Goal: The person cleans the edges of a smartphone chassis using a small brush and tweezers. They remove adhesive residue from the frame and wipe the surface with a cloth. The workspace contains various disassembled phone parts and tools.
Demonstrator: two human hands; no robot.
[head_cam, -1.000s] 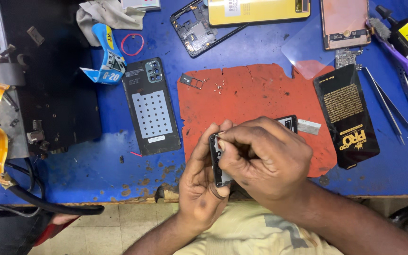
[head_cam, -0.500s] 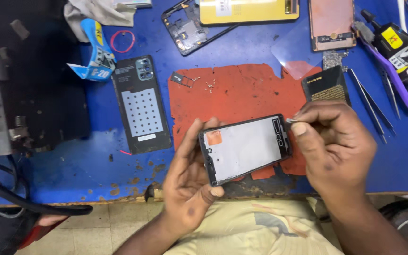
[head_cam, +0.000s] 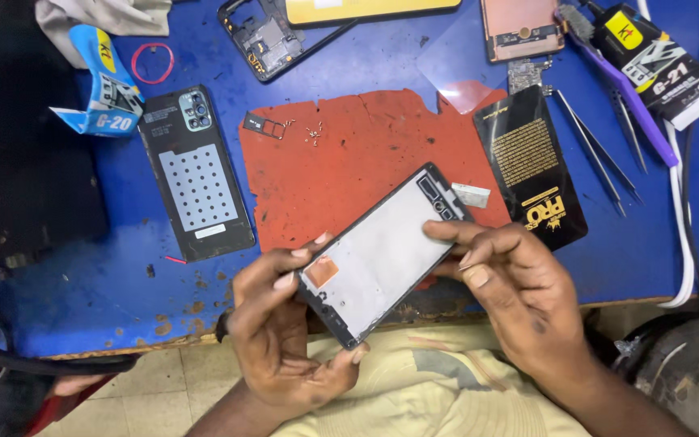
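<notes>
A black phone frame [head_cam: 382, 251] with a pale grey inner plate and a small orange patch is held tilted above the table's front edge. My left hand [head_cam: 285, 332] grips its lower end, thumb and fingers around the edges. My right hand [head_cam: 511, 283] pinches its upper right edge near the camera cutouts. Beneath it lies a worn red mat [head_cam: 349, 154] on the blue table [head_cam: 82, 307].
A black phone back cover [head_cam: 196, 174] with a dotted sheet lies left of the mat. A black packet [head_cam: 531, 166], tweezers [head_cam: 600, 150], a purple tool [head_cam: 616, 89], glue tubes [head_cam: 657, 61], another frame [head_cam: 264, 36], small screws [head_cam: 313, 133] and a white cable [head_cam: 685, 243] lie around.
The frame went from edge-on between both hands to flat and facing up. My right hand moved to its upper right edge; the frame has tilted more diagonally.
</notes>
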